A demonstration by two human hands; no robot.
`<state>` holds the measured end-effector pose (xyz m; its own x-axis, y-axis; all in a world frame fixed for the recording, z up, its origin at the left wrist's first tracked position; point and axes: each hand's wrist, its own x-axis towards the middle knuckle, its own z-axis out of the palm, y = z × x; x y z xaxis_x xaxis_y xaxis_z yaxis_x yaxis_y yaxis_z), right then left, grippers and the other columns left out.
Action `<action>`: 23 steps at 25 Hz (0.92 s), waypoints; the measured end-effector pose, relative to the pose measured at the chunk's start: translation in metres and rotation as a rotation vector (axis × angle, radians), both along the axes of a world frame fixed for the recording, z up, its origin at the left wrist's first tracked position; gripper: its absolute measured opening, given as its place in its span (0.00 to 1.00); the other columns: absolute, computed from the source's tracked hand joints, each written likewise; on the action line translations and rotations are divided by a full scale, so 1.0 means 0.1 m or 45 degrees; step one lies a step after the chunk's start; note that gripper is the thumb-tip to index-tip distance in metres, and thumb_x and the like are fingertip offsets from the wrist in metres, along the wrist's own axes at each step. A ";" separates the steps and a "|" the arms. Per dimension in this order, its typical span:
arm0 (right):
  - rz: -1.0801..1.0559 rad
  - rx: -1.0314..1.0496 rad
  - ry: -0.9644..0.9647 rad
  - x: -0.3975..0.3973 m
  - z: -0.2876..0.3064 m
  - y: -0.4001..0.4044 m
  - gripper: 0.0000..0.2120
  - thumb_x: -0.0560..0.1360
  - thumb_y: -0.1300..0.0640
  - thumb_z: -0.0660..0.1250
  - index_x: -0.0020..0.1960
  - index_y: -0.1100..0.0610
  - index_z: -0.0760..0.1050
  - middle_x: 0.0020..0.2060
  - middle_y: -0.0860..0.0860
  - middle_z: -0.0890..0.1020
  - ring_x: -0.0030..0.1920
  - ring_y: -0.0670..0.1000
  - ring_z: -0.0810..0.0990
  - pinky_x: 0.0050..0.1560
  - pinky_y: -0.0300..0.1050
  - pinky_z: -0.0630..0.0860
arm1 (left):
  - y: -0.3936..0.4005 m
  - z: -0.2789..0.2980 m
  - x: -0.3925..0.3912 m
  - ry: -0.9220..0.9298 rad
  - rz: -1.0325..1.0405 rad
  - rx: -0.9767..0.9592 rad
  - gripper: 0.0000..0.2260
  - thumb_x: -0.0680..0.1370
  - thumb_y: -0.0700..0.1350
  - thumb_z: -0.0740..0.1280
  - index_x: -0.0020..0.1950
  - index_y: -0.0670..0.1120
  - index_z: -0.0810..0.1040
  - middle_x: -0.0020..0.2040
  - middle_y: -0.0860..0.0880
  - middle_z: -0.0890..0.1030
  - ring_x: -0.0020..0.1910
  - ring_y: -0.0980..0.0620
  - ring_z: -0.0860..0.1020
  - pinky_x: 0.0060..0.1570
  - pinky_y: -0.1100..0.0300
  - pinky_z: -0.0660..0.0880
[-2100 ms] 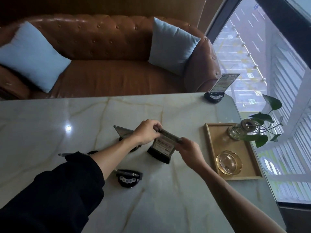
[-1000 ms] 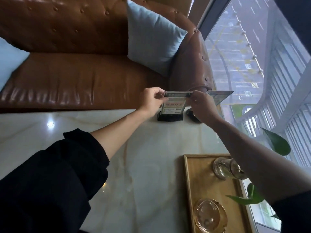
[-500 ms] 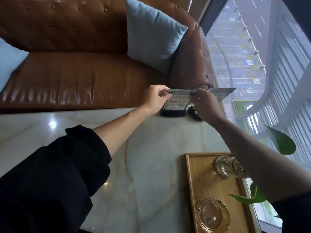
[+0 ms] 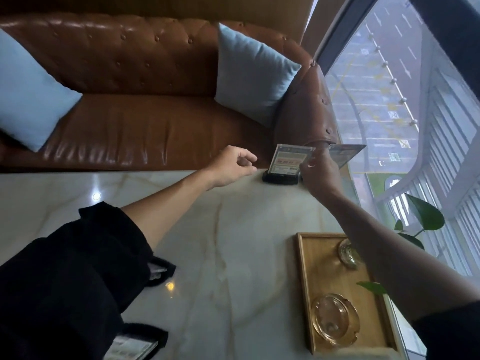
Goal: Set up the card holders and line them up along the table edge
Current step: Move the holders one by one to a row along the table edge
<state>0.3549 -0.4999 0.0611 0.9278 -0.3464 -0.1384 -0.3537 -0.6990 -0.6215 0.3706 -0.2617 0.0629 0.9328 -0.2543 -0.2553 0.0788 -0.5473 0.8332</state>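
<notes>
you had the card holder (image 4: 284, 165) standing upright on its black base at the far edge of the table (image 4: 233, 255), next to the sofa (image 4: 145, 131), because the task wants the holders in a row along that edge. a second holder (image 4: 346, 153) stood just beside it, toward the window. your right hand (image 4: 318, 172) pinched the upper right corner of the clear panel, probably to square it up. your left hand (image 4: 233, 165) hung just beside the holder, fingers loosely curled, holding nothing. more holders (image 4: 132, 348) lay near your sleeve, not yet set up.

Brown sofa (image 4: 145, 126), pale-blue cushions (image 4: 252, 76), veined marble table (image 4: 233, 242)
</notes>
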 end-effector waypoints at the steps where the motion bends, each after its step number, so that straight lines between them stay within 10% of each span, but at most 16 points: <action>1: 0.028 0.010 -0.051 -0.13 0.05 0.14 0.14 0.74 0.56 0.65 0.58 0.60 0.72 0.53 0.58 0.82 0.53 0.61 0.80 0.47 0.47 0.72 | 0.16 0.09 -0.12 -0.002 0.020 0.006 0.12 0.74 0.46 0.75 0.56 0.48 0.83 0.50 0.46 0.85 0.53 0.50 0.83 0.59 0.53 0.78; 13: 0.735 0.653 0.137 -1.65 0.05 2.08 0.35 0.70 0.51 0.76 0.73 0.42 0.66 0.71 0.48 0.72 0.68 0.51 0.71 0.63 0.54 0.76 | 2.21 0.62 -1.66 0.001 0.224 0.063 0.16 0.76 0.38 0.69 0.64 0.45 0.80 0.61 0.46 0.82 0.63 0.53 0.79 0.64 0.60 0.74; 18: 0.787 0.507 0.218 -2.06 -0.25 2.58 0.21 0.74 0.60 0.71 0.65 0.50 0.74 0.58 0.51 0.80 0.59 0.53 0.80 0.56 0.52 0.80 | 2.55 0.36 -2.08 0.238 0.081 0.201 0.24 0.75 0.37 0.70 0.70 0.47 0.75 0.65 0.47 0.77 0.64 0.50 0.76 0.59 0.60 0.72; 23: 0.654 0.322 0.180 -2.06 -0.32 2.78 0.07 0.74 0.61 0.69 0.50 0.53 0.82 0.38 0.47 0.83 0.42 0.53 0.82 0.41 0.42 0.77 | 2.55 -0.04 -2.23 0.144 0.125 0.178 0.11 0.74 0.41 0.74 0.55 0.48 0.84 0.49 0.52 0.85 0.49 0.52 0.83 0.53 0.58 0.78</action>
<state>0.1492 -0.2223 0.0290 0.9343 0.2027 -0.2931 -0.1007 -0.6387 -0.7628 0.1478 -0.0069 0.0593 0.9148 -0.1181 -0.3863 0.2265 -0.6419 0.7325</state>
